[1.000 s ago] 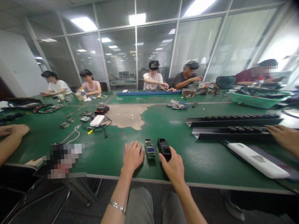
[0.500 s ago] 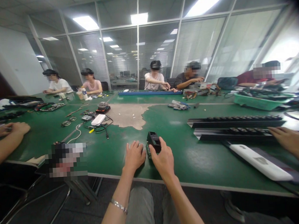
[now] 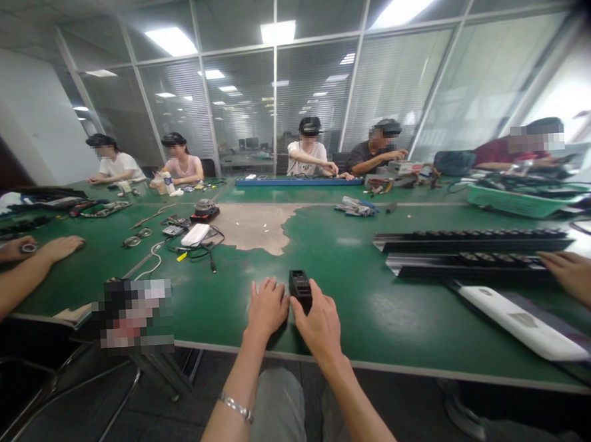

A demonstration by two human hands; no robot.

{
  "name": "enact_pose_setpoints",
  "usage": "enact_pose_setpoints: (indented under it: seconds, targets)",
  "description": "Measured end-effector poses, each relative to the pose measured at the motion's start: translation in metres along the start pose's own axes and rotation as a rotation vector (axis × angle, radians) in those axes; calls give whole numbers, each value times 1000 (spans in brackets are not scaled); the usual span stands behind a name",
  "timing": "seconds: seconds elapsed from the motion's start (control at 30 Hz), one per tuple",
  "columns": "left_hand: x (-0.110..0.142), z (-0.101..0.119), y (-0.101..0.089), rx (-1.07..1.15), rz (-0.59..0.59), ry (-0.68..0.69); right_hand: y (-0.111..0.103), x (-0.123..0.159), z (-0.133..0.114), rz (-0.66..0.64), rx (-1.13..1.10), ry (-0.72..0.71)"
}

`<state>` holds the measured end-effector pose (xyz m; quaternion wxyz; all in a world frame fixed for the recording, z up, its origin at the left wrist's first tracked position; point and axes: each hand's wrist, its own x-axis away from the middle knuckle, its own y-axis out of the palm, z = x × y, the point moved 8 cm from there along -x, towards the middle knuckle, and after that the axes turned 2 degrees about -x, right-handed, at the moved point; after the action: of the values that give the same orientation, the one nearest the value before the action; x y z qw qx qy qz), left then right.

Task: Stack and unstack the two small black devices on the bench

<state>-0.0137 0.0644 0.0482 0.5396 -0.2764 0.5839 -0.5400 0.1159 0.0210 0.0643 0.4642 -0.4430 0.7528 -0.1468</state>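
Note:
A black plastic housing (image 3: pixel 299 284) with openings in its upper face sits near the table's front edge. My right hand (image 3: pixel 320 321) grips it from the right side, thumb on the near end and fingers along the edge. Palm down on the green tabletop, just left of the housing, lies my left hand (image 3: pixel 268 309) with its fingers stretched out, holding nothing. The small green circuit board with a screen cannot be seen now; the housing covers the spot where it lay.
Two long black metal rails (image 3: pixel 473 260) lie to the right, near a white elongated device (image 3: pixel 525 324) and another person's hand (image 3: pixel 582 283). A white box with cables (image 3: pixel 195 235) and eyeglasses (image 3: pixel 137 237) lie left. A green basket (image 3: pixel 519 200) stands far right.
My right hand has brought the black housing leftward over the circuit board, which has gone out of sight. My left hand has stayed nearly still. The neighbour's hands at left have shifted.

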Motion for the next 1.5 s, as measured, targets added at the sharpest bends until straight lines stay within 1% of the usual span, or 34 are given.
enact_pose_setpoints:
  seconds: [0.17, 0.27, 0.4, 0.5, 0.6, 0.7, 0.9, 1.03, 1.13, 1.3, 1.5]
  targets:
    - [-1, 0, 2, -8, 19, -6, 5, 10, 5, 2, 32, -45]
    - [-1, 1, 1, -9, 20, -6, 6, 11, 6, 2, 29, -64]
    - [-1, 1, 1, -9, 0, -2, 6, 6, 5, 1, -30, -103]
    - [-1, 2, 1, -11, -6, -6, 11, 3, 6, -31, -80, -127]
    - [-1, 2, 1, -18, 1, -10, 18, 6, 11, -64, -116, -125]
    - [-1, 2, 2, -24, 4, -8, 22, 10, 12, -61, -113, -120]
    - [-1, 2, 1, -13, 2, -7, 23, 9, 9, -67, -20, -25]
    - [-1, 1, 1, -8, -9, -9, 19, 5, 7, -34, -48, -15]
    - [-1, 0, 2, -7, -29, -8, 17, 3, 10, 1, -57, 27]
    - [-1, 0, 2, -2, -38, -15, 22, 3, 18, -29, -55, 120]
    - [0, 1, 0, -4, -35, -25, 17, 7, 20, -14, -112, 130]
